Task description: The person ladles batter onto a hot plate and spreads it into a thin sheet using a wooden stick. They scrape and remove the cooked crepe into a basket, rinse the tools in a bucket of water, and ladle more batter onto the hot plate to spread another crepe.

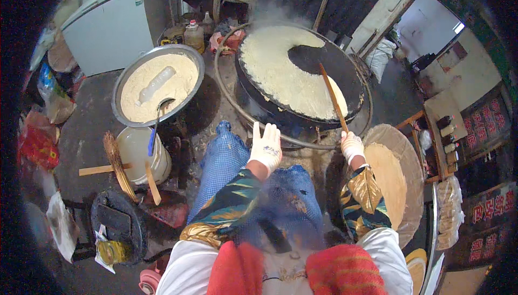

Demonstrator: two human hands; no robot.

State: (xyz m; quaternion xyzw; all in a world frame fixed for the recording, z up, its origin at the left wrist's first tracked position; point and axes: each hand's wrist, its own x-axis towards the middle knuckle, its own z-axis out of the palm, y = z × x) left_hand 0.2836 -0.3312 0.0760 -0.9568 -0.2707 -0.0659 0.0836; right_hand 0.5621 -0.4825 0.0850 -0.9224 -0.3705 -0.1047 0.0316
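Note:
My right hand, in a whitish glove, is closed around the lower end of a long wooden spatula. The spatula's far end lies over a round black griddle. Pale batter covers the griddle's left side and runs round toward the front right, leaving a dark patch at the back right; steam rises from the far edge. My left hand, also gloved, hovers at the near side by the metal ring around the griddle. Its fingers stretch forward and it holds nothing.
A metal basin of batter at left holds a plastic bottle and a ladle. Below it stand a white bucket and a straw brush. Thin flatbreads lie in a round tray at right.

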